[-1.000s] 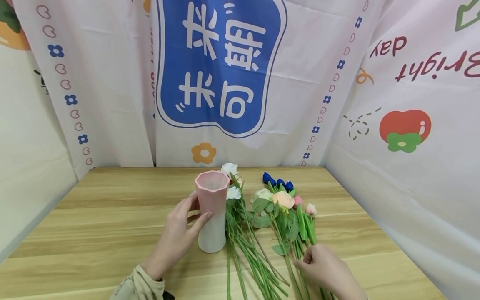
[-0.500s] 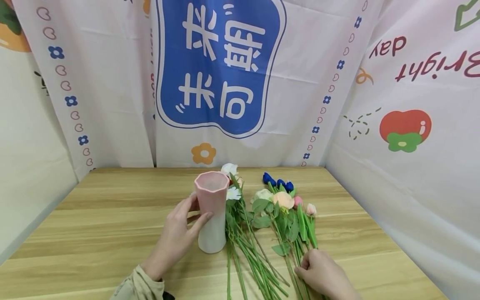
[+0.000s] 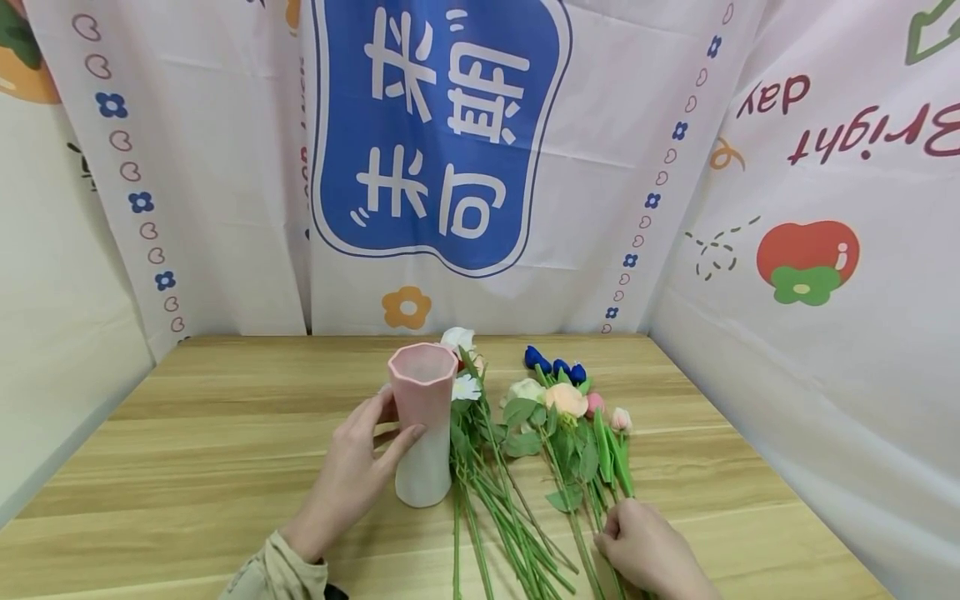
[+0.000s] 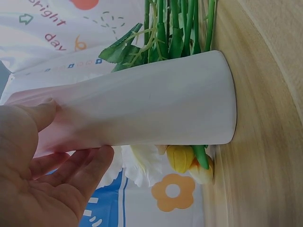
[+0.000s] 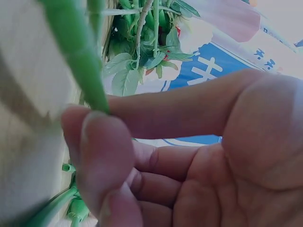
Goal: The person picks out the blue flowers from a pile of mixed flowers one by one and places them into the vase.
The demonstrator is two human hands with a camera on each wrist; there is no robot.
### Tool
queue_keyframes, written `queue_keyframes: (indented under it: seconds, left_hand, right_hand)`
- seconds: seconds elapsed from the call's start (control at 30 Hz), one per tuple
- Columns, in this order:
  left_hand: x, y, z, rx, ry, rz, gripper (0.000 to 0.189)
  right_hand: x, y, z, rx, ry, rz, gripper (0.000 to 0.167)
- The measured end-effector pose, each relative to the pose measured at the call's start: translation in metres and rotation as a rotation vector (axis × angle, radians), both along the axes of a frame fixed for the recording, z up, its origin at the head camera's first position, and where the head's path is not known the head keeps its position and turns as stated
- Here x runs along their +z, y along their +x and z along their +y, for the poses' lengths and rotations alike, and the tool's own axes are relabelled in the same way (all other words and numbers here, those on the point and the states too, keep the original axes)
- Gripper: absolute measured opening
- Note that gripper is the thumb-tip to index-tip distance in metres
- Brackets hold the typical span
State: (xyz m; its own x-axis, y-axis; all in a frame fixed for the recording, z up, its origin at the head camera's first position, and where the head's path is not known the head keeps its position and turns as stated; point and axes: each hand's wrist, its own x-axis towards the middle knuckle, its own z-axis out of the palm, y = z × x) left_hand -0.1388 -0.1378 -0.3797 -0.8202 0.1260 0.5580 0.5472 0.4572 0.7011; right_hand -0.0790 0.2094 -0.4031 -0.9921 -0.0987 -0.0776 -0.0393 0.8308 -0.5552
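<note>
Since a second ago, the right hand (image 3: 648,554) has dropped from above the stems onto them and closed.

Its thumb and forefinger now pinch one green stem (image 5: 78,56) near the bottom of the right flower bunch (image 3: 573,417) lying on the desk (image 3: 210,433). The left hand (image 3: 352,475) curls around the upright pink-and-white vase (image 3: 422,433), unchanged, with a second bunch (image 3: 480,492) lying just beside the vase's right side.

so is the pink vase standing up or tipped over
Upright. The vase stands on its base on the table, mouth up, with the left hand round it.
</note>
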Motion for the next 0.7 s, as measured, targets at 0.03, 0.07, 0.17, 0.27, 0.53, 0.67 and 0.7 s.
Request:
queue_keyframes:
  seconds: [0.03, 0.07, 0.17, 0.27, 0.53, 0.67, 0.7]
  left_hand:
    - [-0.0002, 0.0000, 0.0000, 0.000, 0.000, 0.001, 0.060]
    - [-0.0003, -0.0001, 0.0001, 0.001, 0.001, 0.003, 0.060]
    - [-0.0006, -0.0002, 0.0001, 0.001, 0.002, 0.006, 0.060]
    - [-0.0005, -0.0001, 0.0001, 0.002, 0.003, 0.006, 0.060]
    - [-0.0002, -0.0002, -0.0001, 0.005, 0.000, 0.009, 0.061]
    - [-0.0006, 0.0000, -0.0001, 0.009, -0.007, 0.012, 0.061]
    - [-0.0007, 0.0000, -0.0001, 0.009, -0.008, 0.013, 0.061]
  right_hand:
    - [0.0000, 0.0004, -0.0001, -0.007, 0.001, 0.003, 0.045]
    - [0.0001, 0.0008, -0.0003, -0.015, 0.001, 0.005, 0.044]
    - [0.0001, 0.0016, -0.0011, -0.035, 0.011, 0.018, 0.040]
    - [0.0004, 0.0013, -0.0021, -0.055, 0.012, 0.022, 0.033]
    - [0.0030, -0.0010, -0.0039, -0.108, -0.038, 0.051, 0.017]
    - [0.0046, -0.0008, -0.0044, -0.123, -0.057, 0.052, 0.016]
    - [0.0048, -0.0007, -0.0044, -0.128, -0.061, 0.049, 0.016]
